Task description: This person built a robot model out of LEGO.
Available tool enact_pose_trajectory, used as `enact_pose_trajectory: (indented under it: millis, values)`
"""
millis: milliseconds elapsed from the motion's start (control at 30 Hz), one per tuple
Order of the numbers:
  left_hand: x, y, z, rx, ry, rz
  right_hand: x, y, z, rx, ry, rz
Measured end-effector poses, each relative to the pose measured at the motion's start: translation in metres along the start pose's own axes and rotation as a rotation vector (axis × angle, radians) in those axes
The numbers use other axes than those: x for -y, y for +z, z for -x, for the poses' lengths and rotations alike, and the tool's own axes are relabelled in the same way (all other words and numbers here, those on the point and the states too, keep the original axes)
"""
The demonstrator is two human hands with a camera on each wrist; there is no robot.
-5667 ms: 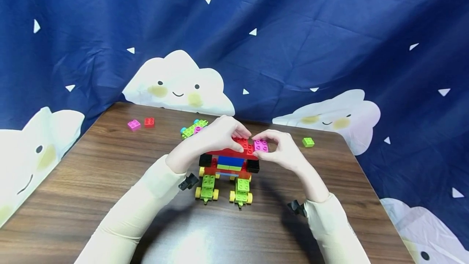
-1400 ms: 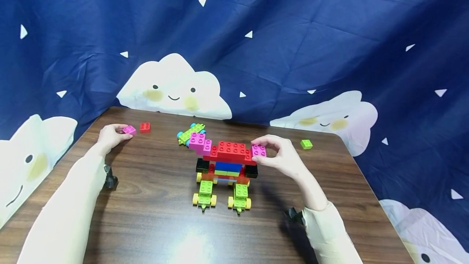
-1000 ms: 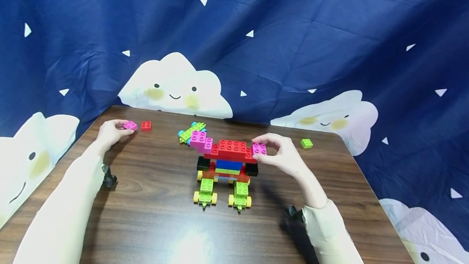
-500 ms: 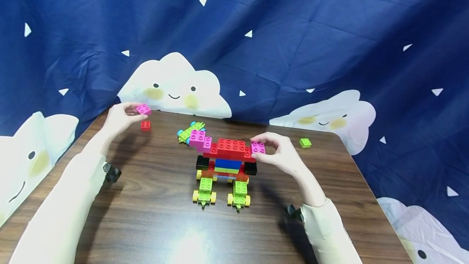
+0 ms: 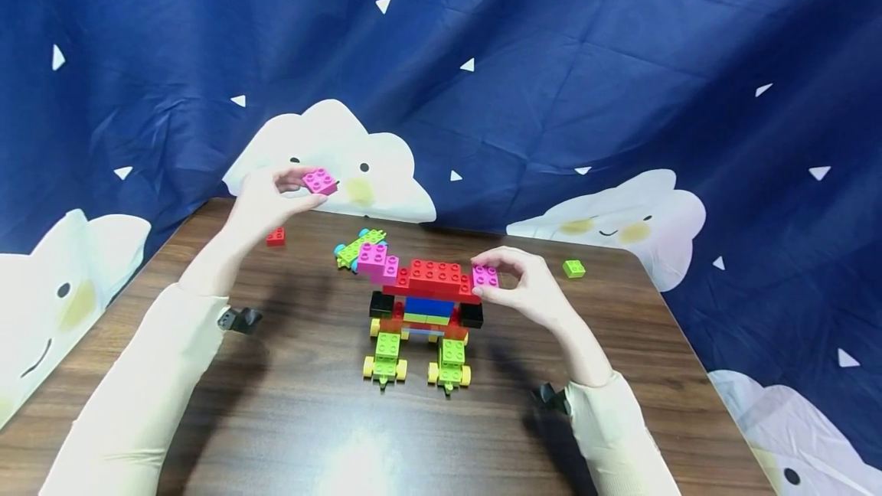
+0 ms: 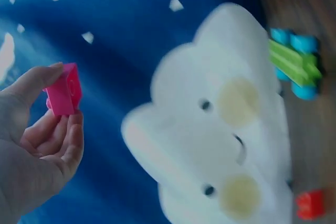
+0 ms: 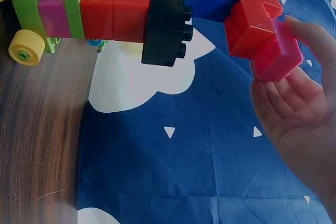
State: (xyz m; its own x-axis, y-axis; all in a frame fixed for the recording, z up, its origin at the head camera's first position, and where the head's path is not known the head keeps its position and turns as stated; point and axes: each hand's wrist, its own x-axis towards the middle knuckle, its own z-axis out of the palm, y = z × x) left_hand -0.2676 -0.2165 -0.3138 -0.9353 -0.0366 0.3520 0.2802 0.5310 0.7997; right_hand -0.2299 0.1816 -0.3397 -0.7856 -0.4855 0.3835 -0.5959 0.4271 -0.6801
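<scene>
In the head view my left hand (image 5: 265, 201) holds a pink brick (image 5: 320, 181) up in the air, left of the brick model. The left wrist view shows that pink brick (image 6: 64, 92) pinched between thumb and fingers. My right hand (image 5: 527, 285) grips another pink brick (image 5: 485, 276) at the right end of the model's red top (image 5: 436, 274). In the right wrist view this pink brick (image 7: 281, 53) touches the red bricks. The model stands on green wheeled bases (image 5: 386, 358) with yellow wheels, and has black bricks (image 5: 382, 304), a blue layer (image 5: 429, 307) and pink bricks (image 5: 375, 260) at its left end.
A loose red brick (image 5: 276, 237) lies at the table's back left. Behind the model sits a green wheeled base (image 5: 358, 249) with blue wheels. One green brick (image 5: 574, 269) is at the back right. A blue curtain (image 5: 524, 83) hangs behind the wooden table (image 5: 289, 404).
My left hand left the model, took the pink brick from the back left of the table, then lifted it and carried it rightward. My right hand has stayed at the model's right end.
</scene>
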Motion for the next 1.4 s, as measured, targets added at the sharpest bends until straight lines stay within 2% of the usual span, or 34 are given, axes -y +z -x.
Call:
enact_pose_trajectory:
  millis: [133,267,433,533,667,767,900,1033,1233,1400]
  values:
    - [-0.025,0.011,0.007,0.006,0.051,0.013,0.0,0.0,0.001,-0.008,0.007,-0.013]
    - [-0.043,0.025,0.015,0.053,0.082,0.059,0.001,0.0,0.0,-0.021,0.005,-0.036]
    - [-0.062,0.044,0.022,0.133,0.112,0.138,0.005,-0.002,-0.002,-0.046,-0.003,-0.026]
    - [-0.072,0.055,0.025,0.165,0.154,0.159,0.009,-0.004,-0.002,-0.067,-0.005,-0.024]
    - [-0.084,0.068,0.029,0.206,0.251,0.17,0.017,-0.006,-0.002,-0.1,-0.014,-0.024]
    - [-0.093,0.081,0.033,0.246,0.277,0.18,0.022,-0.008,-0.003,-0.126,-0.034,-0.015]
    - [-0.103,0.1,0.039,0.313,0.253,0.181,0.027,-0.01,-0.003,-0.152,-0.065,-0.031]
    - [-0.112,0.117,0.043,0.36,0.275,0.167,0.028,-0.011,-0.004,-0.171,-0.093,-0.066]
    - [-0.119,0.129,0.046,0.371,0.298,0.143,0.026,-0.01,-0.006,-0.22,-0.142,-0.116]
    - [-0.118,0.136,0.048,0.382,0.299,0.15,0.025,-0.011,-0.005,-0.182,-0.139,-0.137]
